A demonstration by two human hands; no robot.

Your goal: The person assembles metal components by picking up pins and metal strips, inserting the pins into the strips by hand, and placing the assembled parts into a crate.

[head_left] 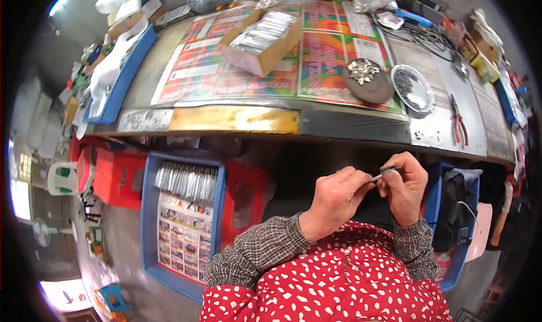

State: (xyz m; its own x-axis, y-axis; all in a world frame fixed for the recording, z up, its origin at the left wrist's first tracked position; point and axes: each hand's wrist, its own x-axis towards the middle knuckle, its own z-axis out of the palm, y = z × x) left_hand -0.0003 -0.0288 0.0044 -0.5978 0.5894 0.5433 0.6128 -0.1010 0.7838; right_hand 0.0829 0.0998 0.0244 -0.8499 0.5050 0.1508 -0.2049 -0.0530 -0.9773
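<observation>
Both hands are raised over my lap, just in front of the table edge. My left hand [339, 196] has its fingers closed in a pinch. A thin, pale, rod-like piece [376, 178] sticks out from its fingertips toward the other hand. My right hand [404, 181] is also pinched, with a small dark piece [388, 168] showing at its fingertips. The two pieces meet or nearly meet; whether they are joined I cannot tell. On the table ahead, a round brown dish [368, 90] carries a heap of small shiny metal parts [362, 71].
A white bowl [428, 99] holds small dark pieces. Red-handled pliers [458, 121] lie to its right. Farther back, a cardboard box [263, 62] is filled with silvery strips. Blue crates [148, 220] stand below the table on both sides, beside red stools [116, 178].
</observation>
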